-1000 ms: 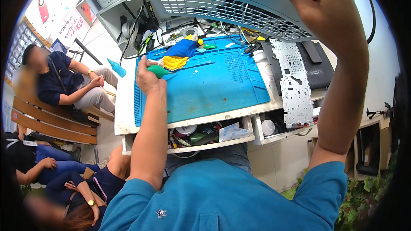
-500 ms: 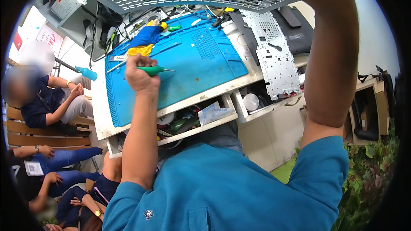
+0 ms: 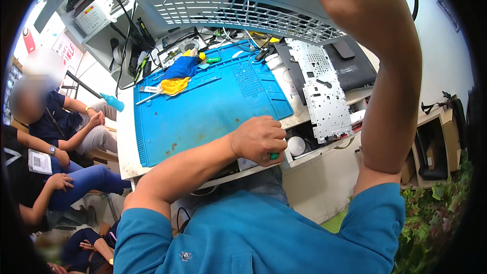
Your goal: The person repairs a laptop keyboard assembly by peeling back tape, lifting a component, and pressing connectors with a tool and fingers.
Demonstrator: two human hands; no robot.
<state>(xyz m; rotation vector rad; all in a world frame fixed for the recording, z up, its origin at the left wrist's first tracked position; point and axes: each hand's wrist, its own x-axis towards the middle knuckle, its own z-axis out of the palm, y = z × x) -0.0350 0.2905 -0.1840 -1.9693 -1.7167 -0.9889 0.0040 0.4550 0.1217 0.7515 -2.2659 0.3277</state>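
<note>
At the near edge of the blue mat (image 3: 213, 106), the left hand (image 3: 258, 139) is curled into a fist around a green-handled tool (image 3: 274, 156); only a small bit of green shows below the knuckles, so the kind of tool cannot be told. The fist sits over the mat's near right corner, just above the open drawer (image 3: 299, 147) under the bench, where a white round cup (image 3: 296, 145) lies beside it.

Above the mat's far edge, the right hand (image 3: 355, 5) is raised high, its fingers closed over the edge of a grey vented cover (image 3: 228, 5) that it holds tilted over the back of the bench. The slotted grille of the cover faces down toward the mat.

On the far left part of the mat lies a blue and yellow cloth (image 3: 177, 73). To the right of the mat a perforated metal plate (image 3: 324, 91) rests flat, reaching past the bench's front edge, and beyond it, further right, sits a dark flat panel (image 3: 350, 66). Cables and small tools crowd the strip behind the mat's far edge.

Left of the mat, off the bench, other people sit: one in a dark blue shirt (image 3: 56, 116) with hands clasped, another in blue jeans (image 3: 81, 180) nearer the lower left.
</note>
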